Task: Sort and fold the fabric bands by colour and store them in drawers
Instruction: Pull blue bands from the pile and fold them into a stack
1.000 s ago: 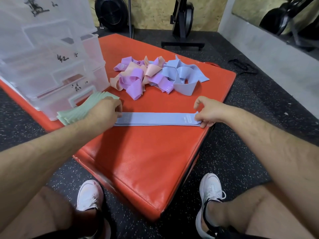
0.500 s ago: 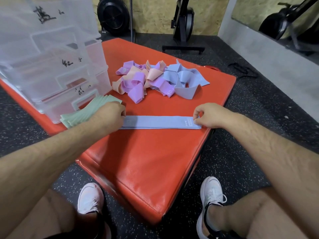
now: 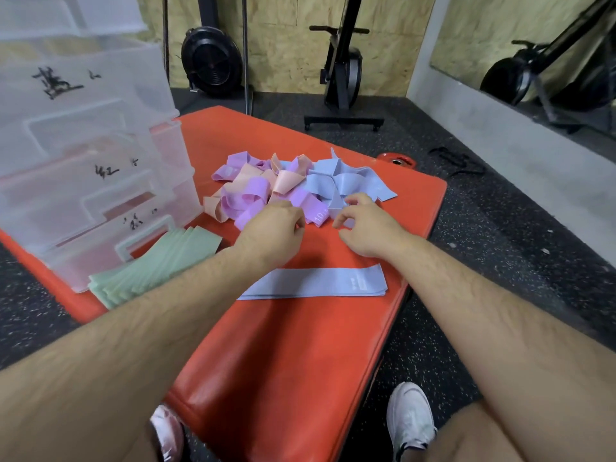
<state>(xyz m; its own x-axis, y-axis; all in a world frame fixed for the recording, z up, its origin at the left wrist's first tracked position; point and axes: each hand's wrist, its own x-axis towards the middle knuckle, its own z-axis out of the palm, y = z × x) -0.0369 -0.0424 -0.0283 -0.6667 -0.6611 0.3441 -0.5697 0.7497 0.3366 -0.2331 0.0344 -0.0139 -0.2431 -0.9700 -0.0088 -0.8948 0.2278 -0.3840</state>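
- My left hand (image 3: 273,228) is at the near edge of the pile (image 3: 253,195). Its fingers are curled down against a purple band, and their tips are hidden, so I cannot tell whether they grip it.
- My right hand (image 3: 363,228) is just to the right of it, apart from the left. Its fingers are loosely curled over the near edge of a blue band in the pile. A bit of blue shows between thumb and fingers, but I cannot tell whether I pinch it.
- The pile is a loose tangle, with purple and peach bands to the left and blue ones to the right.
- Nearer to me, between my forearms, a flat blue band (image 3: 316,283) lies crosswise by the right edge of the mat (image 3: 283,355). Neither hand touches it.
- To the left, a fanned green stack (image 3: 160,261) lies on the mat, touching the lowest drawer's front, with its near end under my left forearm.
- The clear drawers (image 3: 93,168) stand at the mat's left, with dark handwriting on each front.
- My white shoes (image 3: 410,418) are on the speckled floor at the mat's near side.
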